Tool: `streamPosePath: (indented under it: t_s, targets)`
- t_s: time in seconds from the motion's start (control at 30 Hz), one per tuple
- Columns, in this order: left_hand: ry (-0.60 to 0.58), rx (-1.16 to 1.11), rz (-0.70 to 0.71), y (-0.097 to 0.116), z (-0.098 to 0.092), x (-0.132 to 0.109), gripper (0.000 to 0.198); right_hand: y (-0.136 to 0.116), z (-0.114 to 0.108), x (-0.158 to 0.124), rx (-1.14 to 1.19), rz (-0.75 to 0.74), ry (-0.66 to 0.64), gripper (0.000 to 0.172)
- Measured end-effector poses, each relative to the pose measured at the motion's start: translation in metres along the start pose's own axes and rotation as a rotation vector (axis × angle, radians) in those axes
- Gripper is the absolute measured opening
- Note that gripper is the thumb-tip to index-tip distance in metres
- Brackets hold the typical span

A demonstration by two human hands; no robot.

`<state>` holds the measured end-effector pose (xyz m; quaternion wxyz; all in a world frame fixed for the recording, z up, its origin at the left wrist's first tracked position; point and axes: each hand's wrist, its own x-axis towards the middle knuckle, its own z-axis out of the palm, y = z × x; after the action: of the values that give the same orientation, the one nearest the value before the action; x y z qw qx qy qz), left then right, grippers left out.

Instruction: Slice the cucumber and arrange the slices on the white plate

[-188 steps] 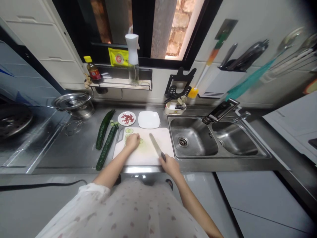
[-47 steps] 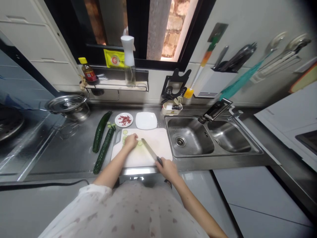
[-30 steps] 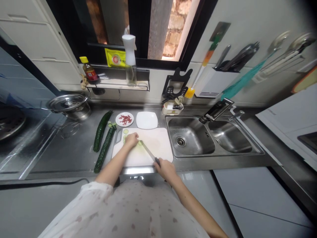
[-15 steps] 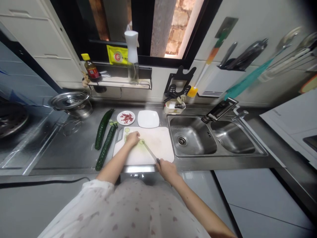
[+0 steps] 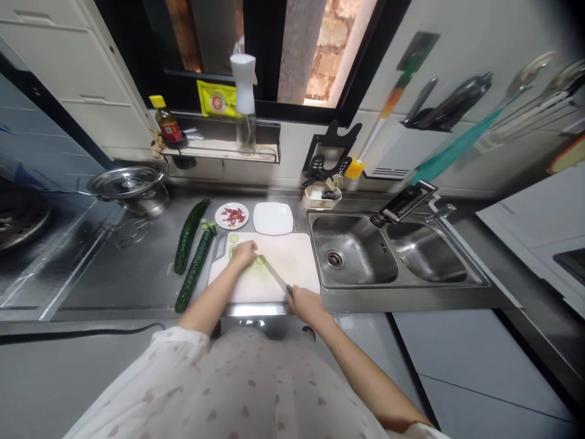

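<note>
My right hand is closed round the dark handle of a kitchen knife, whose blade slants up and left across the white cutting board. Close to the knife tip lies a pale green cucumber slice. My left hand rests over the board just left of that slice, fingers drawn together; what they hold, if anything, is hidden. More cucumber slices lie at the board's upper left, partly covered by this hand. Two dark green cucumbers lie left of the board, the nearer one with its end cut.
Behind the board stand a round plate with chopped red bits and a square white plate. A double sink is on the right, a lidded steel pot at the back left. A shelf holds bottles.
The view has shifted very slightly. Both hands and the knife stay in nearly the same place on the board; no slice has visibly moved.
</note>
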<state>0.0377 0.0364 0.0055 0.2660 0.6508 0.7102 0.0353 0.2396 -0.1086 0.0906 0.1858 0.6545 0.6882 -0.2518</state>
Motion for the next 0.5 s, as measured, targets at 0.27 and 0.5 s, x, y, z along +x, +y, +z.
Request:
streamPosePath:
  t_s: [0.27, 0.5]
  targets:
    - [0.001, 0.001, 0.01, -0.0015, 0.0006, 0.001, 0.026, 0.0009, 0.0018, -0.0003, 0.008, -0.006, 0.005, 0.037]
    - [-0.004, 0.0, 0.005, -0.0017, 0.0009, 0.0012, 0.026, 0.0029, 0.003, -0.0009, 0.002, -0.007, 0.0, 0.037]
